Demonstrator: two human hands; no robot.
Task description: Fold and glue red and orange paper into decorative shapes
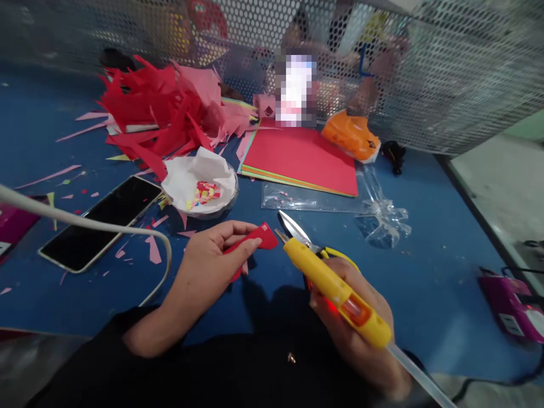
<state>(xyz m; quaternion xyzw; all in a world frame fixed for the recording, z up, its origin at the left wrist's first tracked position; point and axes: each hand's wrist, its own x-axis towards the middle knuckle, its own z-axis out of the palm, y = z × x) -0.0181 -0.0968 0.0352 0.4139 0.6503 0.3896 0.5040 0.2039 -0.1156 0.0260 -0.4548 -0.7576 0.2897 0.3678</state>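
My left hand (212, 252) pinches a folded piece of red paper (266, 237) between thumb and fingers. A small pale square mark shows near the paper's tip. My right hand (352, 317) is wrapped round a yellow hot glue gun (327, 275), with a clear glue stick (419, 374) running out of its back end. The gun's metal nozzle points at the red paper, a little apart from it. Behind the gun lie scissors (296, 228) with yellow handles, partly hidden by it. Left of them stands a bowl (229, 205) lined with white paper, holding small coloured paper bits.
A heap of red and pink paper scraps (170, 107) lies at the back left, near a phone (106, 218) and a white cable (165, 249). Coloured sheets (301, 156), an orange packet (352, 136) and clear plastic (382, 224) lie behind. A perforated metal screen (250, 34) bounds the table.
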